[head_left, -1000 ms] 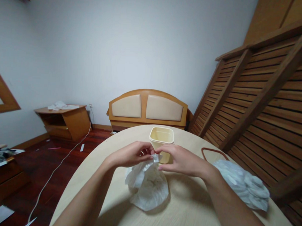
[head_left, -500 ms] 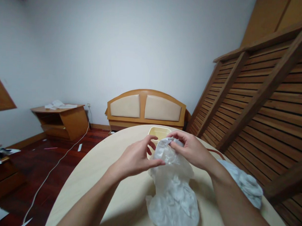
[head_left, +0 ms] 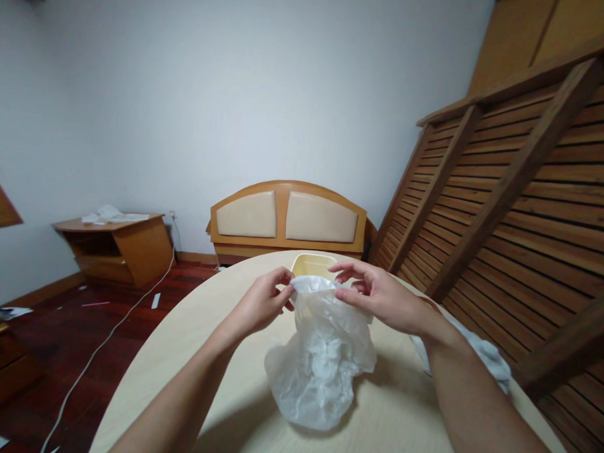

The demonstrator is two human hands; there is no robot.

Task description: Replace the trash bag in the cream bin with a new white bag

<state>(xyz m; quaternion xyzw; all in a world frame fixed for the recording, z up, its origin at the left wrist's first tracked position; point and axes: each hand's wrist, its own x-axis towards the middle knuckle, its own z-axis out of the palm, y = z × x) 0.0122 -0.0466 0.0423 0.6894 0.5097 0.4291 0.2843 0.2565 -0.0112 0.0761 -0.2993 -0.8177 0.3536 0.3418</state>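
Note:
A crumpled, see-through white plastic bag point(head_left: 321, 361) hangs from my hands, its lower part resting on the round pale table point(head_left: 240, 377). My left hand point(head_left: 269, 295) pinches the bag's top edge at its left corner. On the right of the same edge, my right hand point(head_left: 374, 293) holds the plastic between thumb and fingers, with some fingertips raised. Whitish folds show through the bag; I cannot tell whether anything is inside. Just behind the bag's top stands a pale yellow plastic container point(head_left: 311, 263), partly covered by the bag and my right hand.
At the table's right edge lies a light-coloured cloth point(head_left: 486, 358), partly behind my right forearm. A slatted wooden frame point(head_left: 522, 223) leans along the right. Beyond the table stands a headboard point(head_left: 287, 216). A wooden cabinet point(head_left: 135, 246) and a white cable point(head_left: 111, 342) are at left.
My left hand has gone from open beside the bag to pinching its top edge. The bag's bottom has swung left and away from me, and its top edge is spread wider between my hands.

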